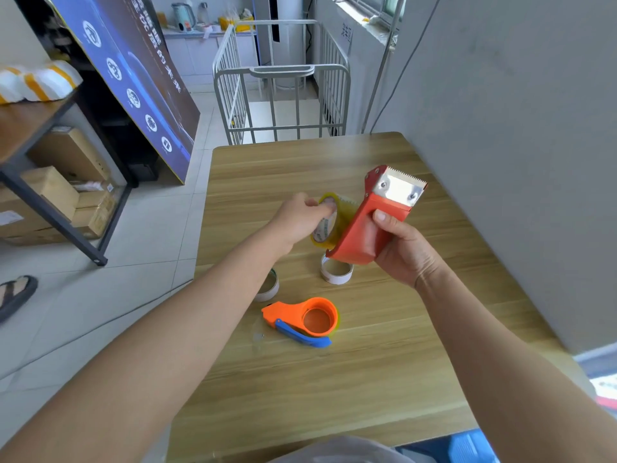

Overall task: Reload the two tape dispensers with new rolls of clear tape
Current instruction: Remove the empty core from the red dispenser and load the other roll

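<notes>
- At the centre of the frame, above the table (367, 379), a red dispenser (364, 232) is held up in the right hand (405, 252), the fingers wrapped round its body and the thumb pressed on its upper face.
- Its long axis is tilted, the toothed metal blade (400, 188) pointing to the upper right and the rounded lower end to the lower left.
- A roll of clear, yellowish tape (329, 222) is gripped by the left hand (300, 218), fingertips closed through its core; it lies immediately left of the dispenser, touching or partly tucked behind its left edge.
- Whether the roll is already seated on the hub cannot be told, since that side of the dispenser is turned away.
- The coming move is judged to turn on this: the roll must be pushed rightward into the open left side, its core lined up with the hub, while the dispenser is steadied by the right hand.
- Lower in the frame, an orange dispenser (305, 320) with a blue lever lies flat on the table, nearer the left arm; a roll appears to be fitted in it already.
- Two white empty cores (337, 272) stand on the table between it and the hands, one partly hidden by the left forearm.
</notes>
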Demonstrator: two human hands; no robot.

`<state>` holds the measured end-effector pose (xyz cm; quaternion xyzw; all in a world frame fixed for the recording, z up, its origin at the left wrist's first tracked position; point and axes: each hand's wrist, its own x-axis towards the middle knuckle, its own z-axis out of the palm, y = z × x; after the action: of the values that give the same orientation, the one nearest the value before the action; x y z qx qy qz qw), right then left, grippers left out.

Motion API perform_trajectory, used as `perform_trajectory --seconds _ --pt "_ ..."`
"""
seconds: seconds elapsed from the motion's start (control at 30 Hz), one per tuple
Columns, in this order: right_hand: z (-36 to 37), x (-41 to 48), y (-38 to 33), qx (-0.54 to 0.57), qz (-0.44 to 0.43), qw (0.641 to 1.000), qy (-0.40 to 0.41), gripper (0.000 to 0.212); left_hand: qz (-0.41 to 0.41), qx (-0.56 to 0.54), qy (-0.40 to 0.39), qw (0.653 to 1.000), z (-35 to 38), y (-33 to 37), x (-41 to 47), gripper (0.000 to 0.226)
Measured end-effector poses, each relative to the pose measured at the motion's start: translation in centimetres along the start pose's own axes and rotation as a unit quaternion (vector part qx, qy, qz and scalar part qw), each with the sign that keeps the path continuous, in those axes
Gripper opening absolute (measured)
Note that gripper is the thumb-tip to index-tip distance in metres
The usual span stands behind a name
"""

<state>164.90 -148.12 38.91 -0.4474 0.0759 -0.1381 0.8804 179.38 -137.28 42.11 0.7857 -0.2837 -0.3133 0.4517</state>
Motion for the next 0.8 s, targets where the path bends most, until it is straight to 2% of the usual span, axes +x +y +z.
perform_trajectory --seconds 0.07,0.1,0.17,0.27,0.33,0.43,0.53,0.6,0.7,0.8 --pt "0.0 -0.1 0.1 0.011 0.009 1.000 -0.018 0.039 0.013 -0.019 -0.130 0.991 0.4 0.0 -0.7 0.019" --pt "0.0 -0.1 0.1 0.011 0.016 0.999 -0.026 0.040 0.014 -0.007 -0.148 0.989 0.5 -0.2 -0.7 0.020" --pt "-0.2 -0.3 0.3 0.005 0.027 0.999 -0.030 0.043 0.011 0.000 -0.137 0.991 0.8 -0.3 -0.5 0.021" --pt "-0.6 -0.4 0.2 0.008 0.028 1.000 -0.001 0.050 -0.017 -0.110 -0.108 0.988 0.7 -0.3 -0.3 0.009" --pt "-0.8 -0.5 0.1 0.007 0.024 1.000 0.016 0.055 -0.040 -0.177 -0.073 0.981 0.5 -0.3 0.0 0.013" --pt "-0.5 -0.5 0.1 0.009 0.026 1.000 0.002 0.055 -0.065 -0.218 -0.029 0.973 0.5 -0.2 0.3 0.024" --pt "-0.1 -0.3 0.1 0.021 0.033 0.999 0.002 0.063 -0.068 -0.256 -0.065 0.962 0.6 0.0 0.2 0.029" --pt "-0.1 -0.3 0.0 0.018 0.028 0.999 0.005 0.064 -0.054 -0.255 -0.090 0.961 0.6 0.1 0.1 0.022" --pt "-0.3 -0.4 -0.1 0.020 0.024 1.000 0.005 0.061 -0.045 -0.269 -0.070 0.960 0.5 0.3 0.0 0.017" --pt "-0.4 -0.5 -0.1 0.010 0.026 0.999 0.027 0.072 -0.044 -0.277 -0.075 0.957 0.4 0.4 -0.1 0.024"
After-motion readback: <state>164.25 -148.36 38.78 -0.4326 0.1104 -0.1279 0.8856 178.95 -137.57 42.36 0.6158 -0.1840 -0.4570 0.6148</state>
